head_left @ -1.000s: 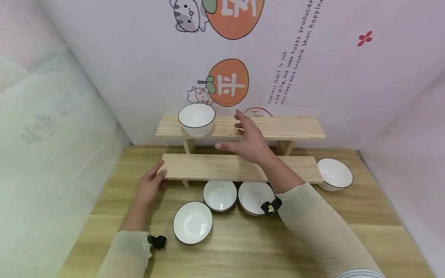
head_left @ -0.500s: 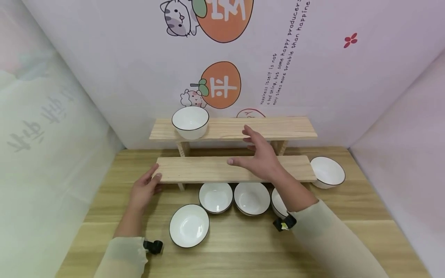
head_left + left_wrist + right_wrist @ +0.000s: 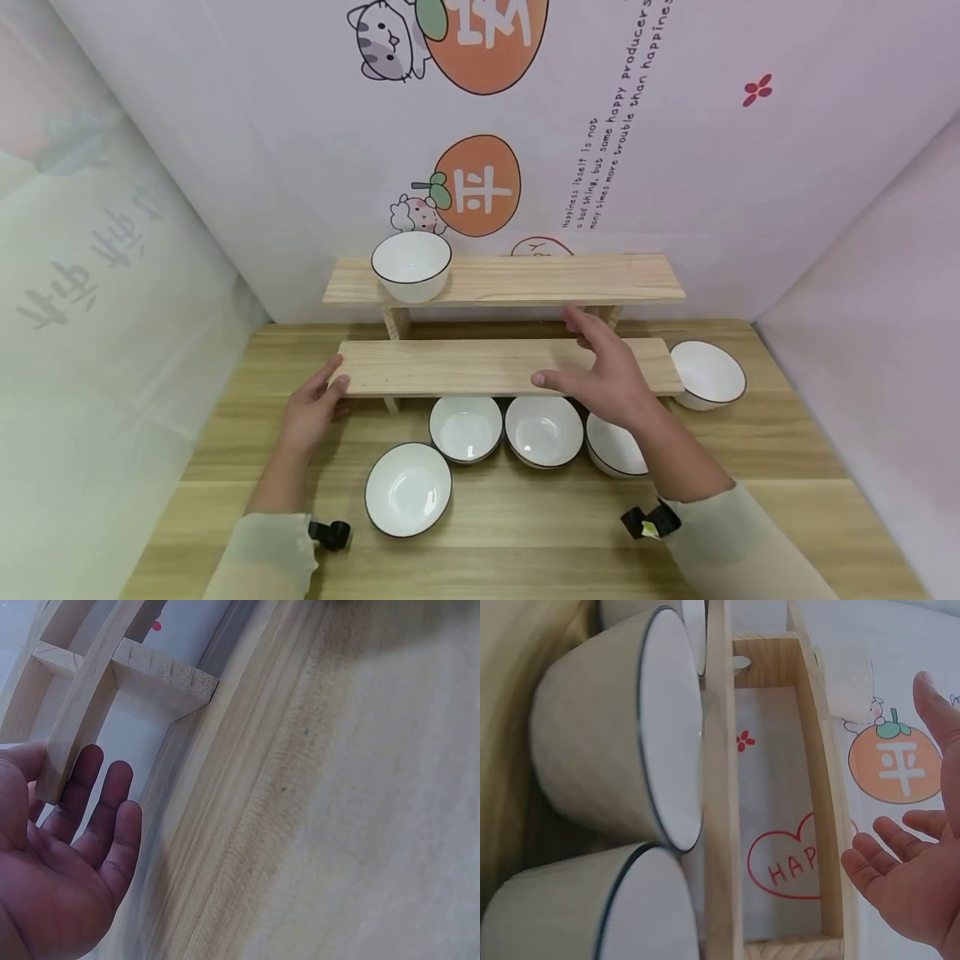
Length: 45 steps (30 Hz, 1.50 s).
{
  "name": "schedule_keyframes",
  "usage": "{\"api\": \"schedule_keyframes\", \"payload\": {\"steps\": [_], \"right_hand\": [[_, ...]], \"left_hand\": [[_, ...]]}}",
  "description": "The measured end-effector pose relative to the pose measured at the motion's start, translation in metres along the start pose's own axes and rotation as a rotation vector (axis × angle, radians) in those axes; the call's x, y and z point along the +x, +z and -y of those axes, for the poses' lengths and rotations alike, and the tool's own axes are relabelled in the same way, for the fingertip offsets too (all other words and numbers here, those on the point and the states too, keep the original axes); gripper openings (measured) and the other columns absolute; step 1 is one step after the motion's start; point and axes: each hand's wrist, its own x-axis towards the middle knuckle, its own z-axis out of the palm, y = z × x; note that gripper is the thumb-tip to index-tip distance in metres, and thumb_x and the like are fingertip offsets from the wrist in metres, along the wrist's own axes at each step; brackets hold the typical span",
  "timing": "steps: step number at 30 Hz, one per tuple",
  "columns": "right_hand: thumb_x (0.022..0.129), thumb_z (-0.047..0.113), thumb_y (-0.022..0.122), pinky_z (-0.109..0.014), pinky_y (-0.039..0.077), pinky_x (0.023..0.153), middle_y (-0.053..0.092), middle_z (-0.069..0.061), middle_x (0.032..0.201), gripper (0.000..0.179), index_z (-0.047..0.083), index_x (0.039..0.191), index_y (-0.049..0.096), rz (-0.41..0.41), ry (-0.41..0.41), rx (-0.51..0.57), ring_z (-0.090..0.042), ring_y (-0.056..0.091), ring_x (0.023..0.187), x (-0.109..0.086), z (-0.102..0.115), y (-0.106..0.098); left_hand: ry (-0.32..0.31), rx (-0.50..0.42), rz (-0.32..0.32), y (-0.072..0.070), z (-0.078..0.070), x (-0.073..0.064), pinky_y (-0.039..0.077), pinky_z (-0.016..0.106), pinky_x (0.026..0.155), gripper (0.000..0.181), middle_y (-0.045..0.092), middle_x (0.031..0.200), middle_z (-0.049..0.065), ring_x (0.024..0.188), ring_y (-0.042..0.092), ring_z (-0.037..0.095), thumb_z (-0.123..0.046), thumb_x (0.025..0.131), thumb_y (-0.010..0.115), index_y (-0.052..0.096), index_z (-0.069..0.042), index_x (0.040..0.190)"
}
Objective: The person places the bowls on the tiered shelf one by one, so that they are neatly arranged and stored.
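A two-tier wooden shelf [image 3: 450, 367] stands against the back wall. My left hand [image 3: 311, 408] grips the left end of its lower board. In the left wrist view, the thumb lies on one side of the board [image 3: 79, 724] and the fingers on the other. Over the right part of that board, my right hand [image 3: 611, 379] hovers with fingers spread, holding nothing. On the upper board's left part sits a white dark-rimmed bowl [image 3: 411, 268]. Several similar bowls stand in front, including a left one [image 3: 467, 429], a middle one [image 3: 543, 431] and one [image 3: 617, 447] beside my right wrist.
Another white bowl [image 3: 408, 490] sits nearer on the wood-grain table [image 3: 517, 546]. One more bowl [image 3: 707, 375] stands at the shelf's right end. Printed white walls [image 3: 300, 125] enclose the table at the back and on both sides.
My right hand has moved right and down from the upper board to the lower board's right part, uncovering the bowl by my wrist. My left hand keeps its grip on the shelf.
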Motion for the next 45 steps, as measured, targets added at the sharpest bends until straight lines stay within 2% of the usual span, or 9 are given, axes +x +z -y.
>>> {"api": "schedule_keyframes", "payload": {"steps": [7,16,22,30,41,45], "right_hand": [[0.079,0.048,0.090,-0.057,0.040,0.114,0.043,-0.008,0.160,0.106,0.018,0.163,0.033,-0.020,0.017,-0.024,-0.034,0.044,0.143,-0.013,-0.013,-0.003],[0.080,0.047,0.090,-0.059,0.042,0.112,0.043,-0.012,0.160,0.106,0.015,0.163,0.032,-0.021,0.062,-0.042,-0.038,0.043,0.142,-0.025,-0.022,-0.009],[0.081,0.043,0.090,-0.058,0.040,0.114,0.041,-0.012,0.161,0.106,0.015,0.164,0.031,-0.013,0.049,-0.035,-0.037,0.040,0.144,-0.034,-0.032,-0.013],[0.079,0.042,0.092,-0.059,0.044,0.110,0.044,-0.013,0.158,0.106,0.017,0.163,0.033,-0.050,0.059,-0.072,-0.039,0.044,0.141,-0.050,-0.052,-0.019],[0.082,0.036,0.091,-0.066,0.039,0.107,0.043,-0.015,0.160,0.105,0.019,0.165,0.030,-0.077,0.126,-0.057,-0.049,0.042,0.138,-0.073,-0.069,-0.033],[0.082,0.034,0.091,-0.060,0.038,0.111,0.043,-0.014,0.160,0.104,0.017,0.164,0.030,-0.093,0.147,-0.057,-0.048,0.042,0.137,-0.078,-0.073,-0.040]], "left_hand": [[-0.003,-0.008,0.005,-0.001,-0.003,-0.001,0.057,0.041,0.100,0.059,0.027,0.168,-0.013,0.133,0.053,0.026,-0.045,0.102,0.065,0.045,-0.034,0.157],[-0.013,0.015,-0.006,-0.003,0.000,0.000,0.059,0.036,0.096,0.062,0.029,0.168,-0.011,0.134,0.054,0.027,-0.050,0.100,0.066,0.046,-0.035,0.157],[-0.007,-0.002,0.001,-0.004,0.001,0.000,0.059,0.034,0.096,0.061,0.029,0.168,-0.011,0.134,0.053,0.028,-0.050,0.100,0.066,0.047,-0.035,0.156],[-0.015,0.008,0.000,-0.002,0.001,0.001,0.059,0.034,0.095,0.061,0.034,0.167,-0.005,0.134,0.054,0.029,-0.050,0.100,0.066,0.047,-0.036,0.156],[-0.003,0.016,0.022,-0.002,0.001,0.000,0.058,0.037,0.097,0.062,0.033,0.167,-0.002,0.136,0.052,0.028,-0.051,0.101,0.064,0.044,-0.037,0.157],[-0.002,0.015,0.028,-0.002,0.002,-0.001,0.057,0.040,0.100,0.062,0.038,0.164,0.003,0.135,0.051,0.026,-0.053,0.100,0.064,0.044,-0.039,0.157]]}}
